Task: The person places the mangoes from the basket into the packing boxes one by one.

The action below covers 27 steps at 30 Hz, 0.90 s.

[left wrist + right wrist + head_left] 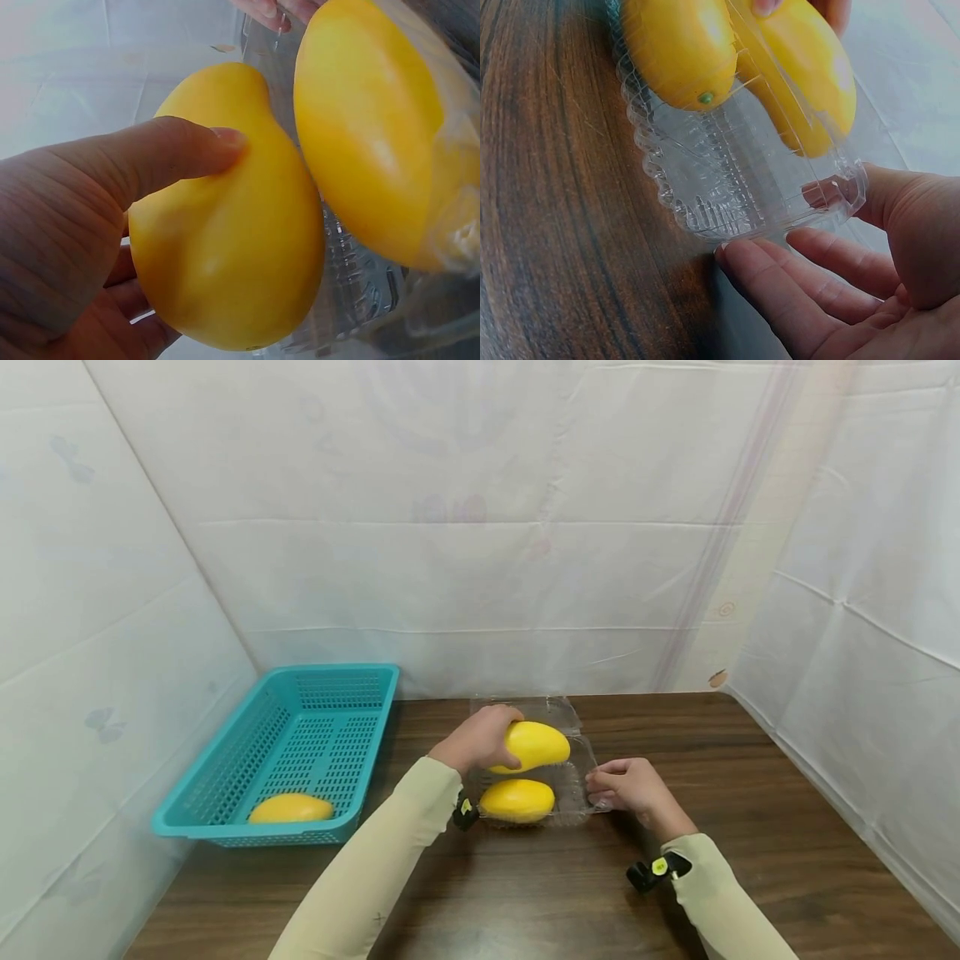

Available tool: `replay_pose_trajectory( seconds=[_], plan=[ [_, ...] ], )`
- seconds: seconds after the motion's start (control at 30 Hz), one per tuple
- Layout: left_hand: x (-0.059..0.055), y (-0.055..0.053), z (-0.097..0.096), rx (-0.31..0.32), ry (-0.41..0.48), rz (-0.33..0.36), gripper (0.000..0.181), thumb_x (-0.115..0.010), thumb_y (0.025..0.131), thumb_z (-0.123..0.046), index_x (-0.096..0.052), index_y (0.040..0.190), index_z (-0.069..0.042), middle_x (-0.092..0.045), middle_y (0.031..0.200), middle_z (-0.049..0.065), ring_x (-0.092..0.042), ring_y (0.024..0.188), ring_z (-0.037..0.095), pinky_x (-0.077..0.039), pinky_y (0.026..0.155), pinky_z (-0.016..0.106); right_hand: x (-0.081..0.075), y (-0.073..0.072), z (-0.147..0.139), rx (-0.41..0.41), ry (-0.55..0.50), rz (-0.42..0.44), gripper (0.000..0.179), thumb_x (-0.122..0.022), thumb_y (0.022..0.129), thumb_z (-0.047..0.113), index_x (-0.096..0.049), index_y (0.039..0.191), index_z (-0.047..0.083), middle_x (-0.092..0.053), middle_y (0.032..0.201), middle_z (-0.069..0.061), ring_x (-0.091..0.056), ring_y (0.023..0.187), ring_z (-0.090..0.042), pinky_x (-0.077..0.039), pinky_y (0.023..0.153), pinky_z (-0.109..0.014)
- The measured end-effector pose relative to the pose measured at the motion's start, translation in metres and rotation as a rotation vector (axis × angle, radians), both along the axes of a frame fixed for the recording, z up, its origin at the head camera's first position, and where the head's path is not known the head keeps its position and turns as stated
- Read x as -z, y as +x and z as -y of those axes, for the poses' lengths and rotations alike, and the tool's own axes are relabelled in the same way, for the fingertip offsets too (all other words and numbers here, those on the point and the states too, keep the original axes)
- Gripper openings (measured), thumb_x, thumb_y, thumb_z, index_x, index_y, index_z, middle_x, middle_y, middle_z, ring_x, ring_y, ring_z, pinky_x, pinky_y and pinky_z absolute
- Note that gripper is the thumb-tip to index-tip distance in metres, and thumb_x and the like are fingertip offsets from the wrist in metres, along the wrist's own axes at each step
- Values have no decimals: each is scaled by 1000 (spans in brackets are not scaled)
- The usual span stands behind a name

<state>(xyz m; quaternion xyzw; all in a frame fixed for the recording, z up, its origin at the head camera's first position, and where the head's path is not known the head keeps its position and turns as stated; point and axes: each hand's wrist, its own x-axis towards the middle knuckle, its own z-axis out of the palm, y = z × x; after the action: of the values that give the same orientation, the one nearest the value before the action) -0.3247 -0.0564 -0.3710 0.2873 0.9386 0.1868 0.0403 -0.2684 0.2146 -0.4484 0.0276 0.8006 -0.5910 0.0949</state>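
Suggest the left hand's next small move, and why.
Probably lower the held mango into the clear box beside the other mango: the left hand grips it over the open box, while the right hand pinches the box's edge.

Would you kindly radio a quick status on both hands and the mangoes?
Left hand grips mango at open clear box; right hand pinches its rim; second mango inside; nothing visibly blocking.

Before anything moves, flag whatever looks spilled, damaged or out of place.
Nothing looks spilled, and the mangoes show no visible damage. A small brown mark low on the white sheet looks odd against its pale surface; stain, tear or print, I cannot tell.
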Motion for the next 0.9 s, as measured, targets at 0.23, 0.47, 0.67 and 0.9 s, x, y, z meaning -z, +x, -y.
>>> replay_pose_trajectory(
  seconds=[0.23, 0.47, 0.67, 0.9],
  plan=[
    [7, -4, -1, 20, -24, -12, 62, -86, 79, -23, -63, 134, -6, -64, 128, 9, -58, 110, 23, -54, 91, 38, 1, -1, 0, 15, -5, 12, 29, -65, 97, 10, -70, 116, -11, -78, 102, -18, -77, 84, -19, -62, 69, -26],
    [12, -6, -3, 11, -25, 24, 64, -87, 80, -23, -62, 137, -6, -65, 130, 10, -60, 110, 23, -53, 94, 38, 1, 0, 0, 15, -7, 10, 29, -65, 97, 10, -70, 115, -11, -78, 101, -19, -77, 82, -18, -61, 67, -25],
    [15, -7, -3, 1, -19, 56, 64, -88, 80, -21, -62, 136, -4, -66, 129, 11, -61, 110, 23, -54, 95, 38, 0, 0, 0, 3, 0, 14, 30, -65, 98, 11, -70, 117, -12, -78, 102, -18, -76, 83, -18, -61, 68, -25],
    [15, -6, -3, -9, -48, 54, 67, -87, 81, -24, -61, 138, -4, -57, 138, 14, -58, 119, 27, -52, 102, 40, -1, -1, -1, 9, -10, 24, 30, -65, 98, 10, -69, 117, -12, -77, 103, -18, -77, 84, -20, -63, 73, -29]
  ],
)
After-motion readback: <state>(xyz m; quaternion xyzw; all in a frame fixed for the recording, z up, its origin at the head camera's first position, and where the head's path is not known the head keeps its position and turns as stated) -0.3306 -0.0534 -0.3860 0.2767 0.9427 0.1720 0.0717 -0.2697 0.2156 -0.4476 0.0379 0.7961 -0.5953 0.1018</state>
